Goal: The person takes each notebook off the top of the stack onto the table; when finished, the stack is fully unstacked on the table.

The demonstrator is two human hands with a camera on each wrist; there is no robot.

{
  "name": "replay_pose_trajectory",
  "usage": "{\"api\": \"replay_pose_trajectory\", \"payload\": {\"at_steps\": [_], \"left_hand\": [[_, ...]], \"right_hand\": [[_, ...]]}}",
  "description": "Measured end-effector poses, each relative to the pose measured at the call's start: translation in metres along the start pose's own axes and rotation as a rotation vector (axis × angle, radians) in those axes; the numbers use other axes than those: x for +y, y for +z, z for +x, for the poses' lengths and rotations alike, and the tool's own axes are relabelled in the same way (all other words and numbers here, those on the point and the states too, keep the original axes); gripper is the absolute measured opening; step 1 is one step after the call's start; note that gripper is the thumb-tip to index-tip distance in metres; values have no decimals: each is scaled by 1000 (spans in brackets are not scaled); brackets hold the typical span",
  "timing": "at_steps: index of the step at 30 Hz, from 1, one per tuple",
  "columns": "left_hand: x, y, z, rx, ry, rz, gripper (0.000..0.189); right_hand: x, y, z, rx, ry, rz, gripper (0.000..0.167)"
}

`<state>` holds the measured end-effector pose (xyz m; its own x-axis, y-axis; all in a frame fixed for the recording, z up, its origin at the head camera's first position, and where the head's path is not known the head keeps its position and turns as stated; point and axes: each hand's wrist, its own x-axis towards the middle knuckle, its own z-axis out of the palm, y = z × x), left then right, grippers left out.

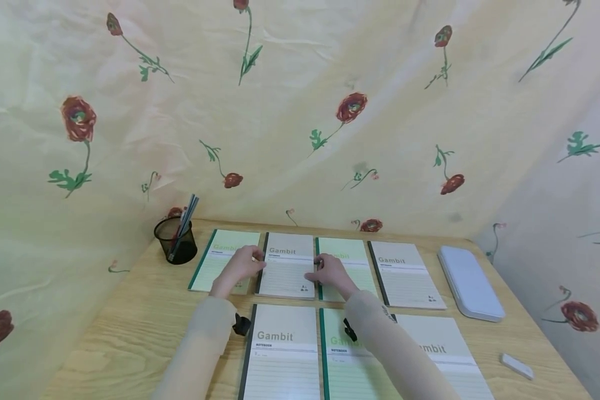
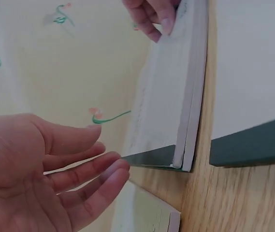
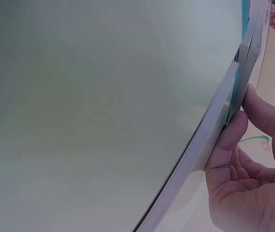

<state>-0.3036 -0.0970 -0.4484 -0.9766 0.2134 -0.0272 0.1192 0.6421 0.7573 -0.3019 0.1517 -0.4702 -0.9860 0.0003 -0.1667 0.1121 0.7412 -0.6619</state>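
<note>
In the back row, a white Gambit notebook (image 1: 286, 273) with a dark spine lies between both hands. Its edge shows two layers in the left wrist view, like one notebook on another (image 2: 191, 130). At its left side is my left hand (image 1: 242, 264), fingers relaxed and slightly bent, fingertips right at the spine corner. My right hand (image 1: 332, 273) touches the right edge with thumb and forefinger (image 3: 234, 130), the other fingers bent loosely. Under that hand lies a green notebook (image 1: 352, 278); another green notebook (image 1: 227, 244) lies beside the left hand.
Another white notebook (image 1: 405, 278) ends the back row. In front lie a white notebook (image 1: 282, 366), a green one (image 1: 347, 366) and a white one (image 1: 455, 372), partly under the right sleeve. A mesh pen cup (image 1: 182, 250), pale case (image 1: 472, 286) and small white block (image 1: 517, 366) stand around them.
</note>
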Motion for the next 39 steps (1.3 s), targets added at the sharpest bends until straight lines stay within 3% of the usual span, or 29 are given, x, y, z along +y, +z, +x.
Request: {"api": "replay_pose_trajectory", "payload": {"at_steps": [6, 18, 27, 39], "left_hand": [[4, 7, 17, 52, -59, 91, 29], [7, 12, 39, -20, -119, 147, 21], [5, 14, 44, -40, -110, 200, 31], [8, 14, 41, -3, -116, 229, 41]], "right_hand": [[0, -2, -3, 0, 1, 7, 49], [1, -4, -4, -8, -14, 24, 49], [2, -2, -2, -6, -12, 24, 48], [1, -1, -4, 2, -19, 30, 48]]}}
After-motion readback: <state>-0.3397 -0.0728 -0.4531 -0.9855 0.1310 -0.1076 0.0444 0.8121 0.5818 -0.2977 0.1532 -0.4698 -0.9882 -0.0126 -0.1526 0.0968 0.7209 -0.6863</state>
